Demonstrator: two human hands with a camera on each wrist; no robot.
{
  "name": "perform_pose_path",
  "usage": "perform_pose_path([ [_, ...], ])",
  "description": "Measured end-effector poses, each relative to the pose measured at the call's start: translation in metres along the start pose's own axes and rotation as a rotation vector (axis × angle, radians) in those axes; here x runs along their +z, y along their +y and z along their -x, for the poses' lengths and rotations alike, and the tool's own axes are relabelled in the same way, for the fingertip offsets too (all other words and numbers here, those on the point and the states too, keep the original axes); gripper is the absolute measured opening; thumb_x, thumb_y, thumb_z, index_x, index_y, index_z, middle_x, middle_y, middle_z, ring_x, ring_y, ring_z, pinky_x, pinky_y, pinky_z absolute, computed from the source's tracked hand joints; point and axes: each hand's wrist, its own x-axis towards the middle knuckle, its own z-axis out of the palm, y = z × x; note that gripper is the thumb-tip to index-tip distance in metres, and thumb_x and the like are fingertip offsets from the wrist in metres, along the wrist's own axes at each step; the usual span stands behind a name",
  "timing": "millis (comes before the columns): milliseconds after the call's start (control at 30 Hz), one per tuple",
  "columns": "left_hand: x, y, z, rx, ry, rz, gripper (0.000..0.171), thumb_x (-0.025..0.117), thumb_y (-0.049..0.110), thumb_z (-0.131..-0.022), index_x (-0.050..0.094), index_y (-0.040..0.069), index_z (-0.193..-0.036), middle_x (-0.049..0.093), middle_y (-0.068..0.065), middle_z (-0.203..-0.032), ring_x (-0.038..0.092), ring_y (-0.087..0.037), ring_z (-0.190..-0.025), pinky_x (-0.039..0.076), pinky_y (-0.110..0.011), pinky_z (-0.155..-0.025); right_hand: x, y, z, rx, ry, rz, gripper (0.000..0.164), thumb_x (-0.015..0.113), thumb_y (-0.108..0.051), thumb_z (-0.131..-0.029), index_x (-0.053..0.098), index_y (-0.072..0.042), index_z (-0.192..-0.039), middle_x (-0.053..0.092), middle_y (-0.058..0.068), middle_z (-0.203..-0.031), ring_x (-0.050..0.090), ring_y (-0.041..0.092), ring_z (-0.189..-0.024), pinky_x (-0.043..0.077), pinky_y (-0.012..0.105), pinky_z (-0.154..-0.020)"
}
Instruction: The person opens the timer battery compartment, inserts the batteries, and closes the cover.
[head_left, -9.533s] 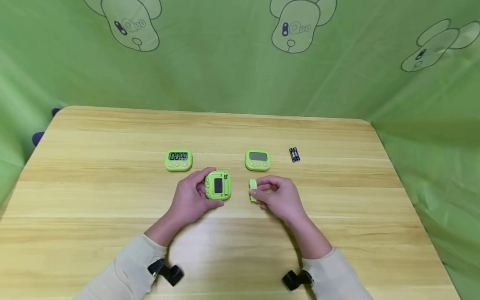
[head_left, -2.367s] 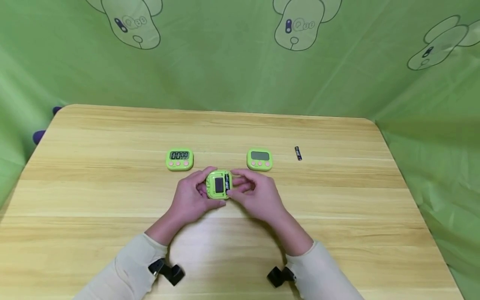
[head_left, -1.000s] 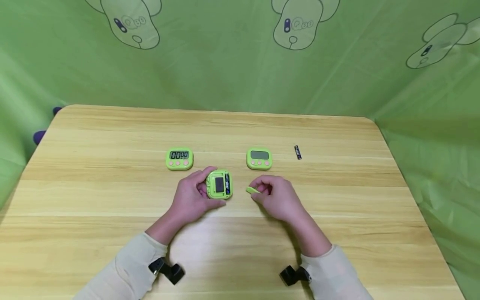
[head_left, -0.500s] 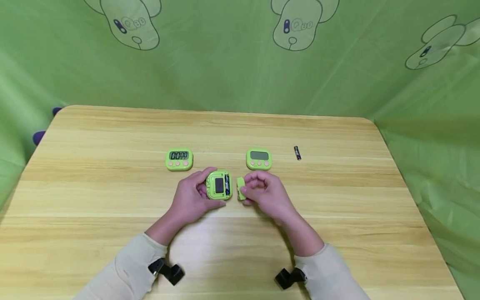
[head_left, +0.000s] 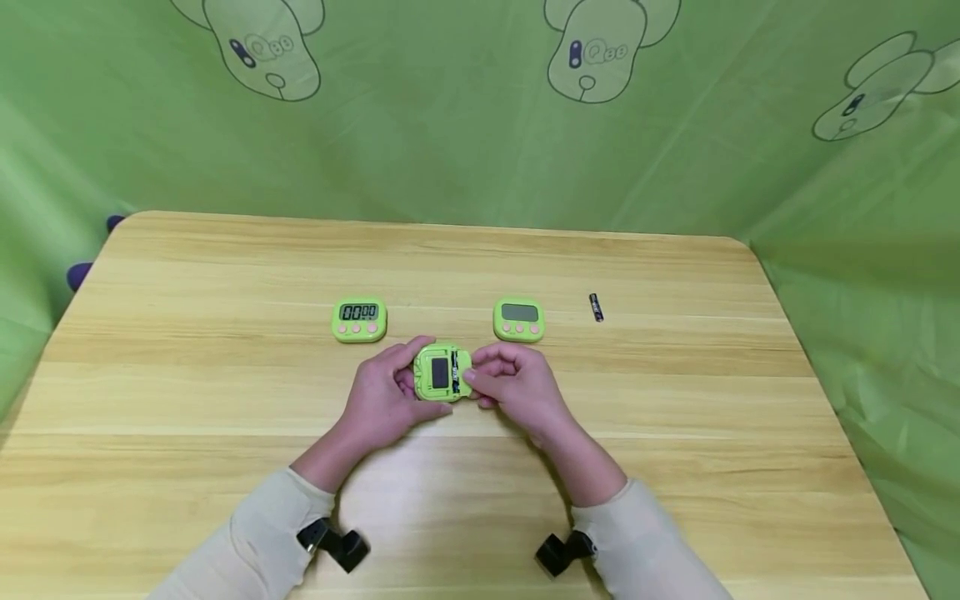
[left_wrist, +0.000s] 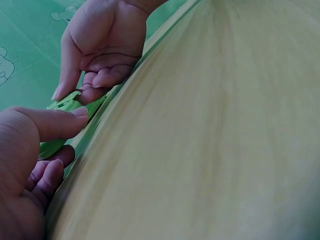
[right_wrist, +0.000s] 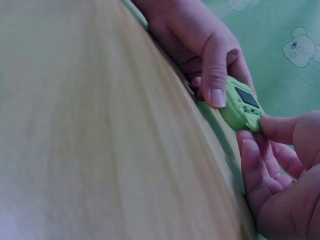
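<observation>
My left hand (head_left: 384, 392) grips a green digital timer (head_left: 433, 393), back side up, its thumb and fingers on opposite edges. A dark battery (head_left: 454, 372) lies in the slot along the timer's right side. Between thumb and fingers my right hand (head_left: 521, 390) pinches the small green battery cover (head_left: 466, 367), held at the timer's right edge and partly over the slot. In the right wrist view the cover (right_wrist: 253, 122) meets the end of the timer (right_wrist: 232, 107). The left wrist view shows both hands close together, the fingers hiding much of the timer (left_wrist: 50, 147).
Two more green timers lie face up on the wooden table (head_left: 225, 375): the left timer (head_left: 359, 321) reads 00:00, the right timer (head_left: 519, 321) has a blank screen. A single dark battery (head_left: 596, 307) lies farther right. A green curtain (head_left: 450, 150) hangs behind the table.
One of the two loose batteries went into the held timer's slot. My right hand then lifted the cover from the table, turned it and brought it left to the timer's edge. The left hand stayed put.
</observation>
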Motion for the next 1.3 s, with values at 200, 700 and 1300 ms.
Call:
perform_pose_path([
  [200, 0.000, -0.001, 0.000, 0.020, 0.010, 0.000, 0.086, 0.098, 0.005, -0.057, 0.061, 0.006, -0.135, 0.059, 0.000, -0.084, 0.056, -0.013, -0.063, 0.051, -0.026, -0.053, 0.003, 0.000, -0.001, -0.024, 0.014, 0.030, 0.020, 0.077, 0.002, -0.085, 0.067, 0.004, -0.102, 0.068, 0.015, -0.079, 0.067, 0.023, -0.064, 0.058, 0.030, -0.057],
  [700, -0.001, 0.001, 0.000, 0.013, 0.003, 0.003, 0.083, 0.098, 0.006, -0.058, 0.063, 0.008, -0.133, 0.061, 0.000, -0.088, 0.058, -0.014, -0.065, 0.052, -0.028, -0.054, 0.006, -0.001, -0.004, -0.016, 0.012, 0.024, 0.023, 0.078, 0.002, -0.084, 0.067, 0.001, -0.103, 0.068, 0.017, -0.086, 0.068, 0.024, -0.066, 0.059, 0.033, -0.059],
  [1300, -0.003, 0.000, 0.002, 0.003, -0.019, 0.058, 0.085, 0.097, 0.005, -0.059, 0.060, 0.005, -0.136, 0.067, -0.001, -0.105, 0.060, -0.016, -0.073, 0.054, -0.029, -0.061, -0.001, 0.002, -0.009, 0.038, -0.130, 0.035, 0.027, 0.067, -0.004, -0.096, 0.067, 0.004, -0.121, 0.072, 0.017, -0.093, 0.068, 0.021, -0.071, 0.058, 0.028, -0.062],
])
